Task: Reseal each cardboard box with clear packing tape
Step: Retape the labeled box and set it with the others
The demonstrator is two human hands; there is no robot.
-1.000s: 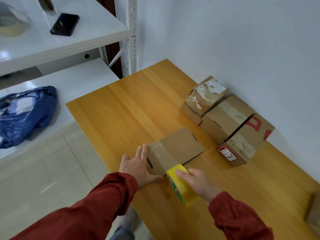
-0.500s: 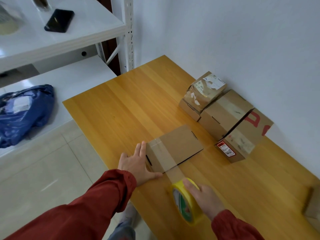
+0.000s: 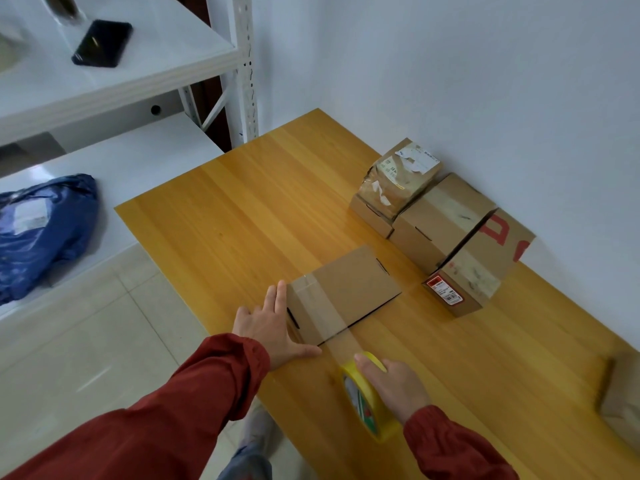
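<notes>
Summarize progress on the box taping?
Done, apparently: two boxes by the wall carry tape strips. In hand: front box has a strip across its top, uncut, running to the yellow roll in the right hand; left hand braces the box. Left: cut it; the box at the right edge is too cropped to judge.

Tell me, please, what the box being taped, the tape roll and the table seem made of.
The box: matte brown cardboard, with folded edges and slots. The tape roll: clear glossy film, probably plastic, cardboard showing through the strip; yellow rim, material unclear. The table: wood or wood-look laminate, striped grain, slight sheen.
</notes>
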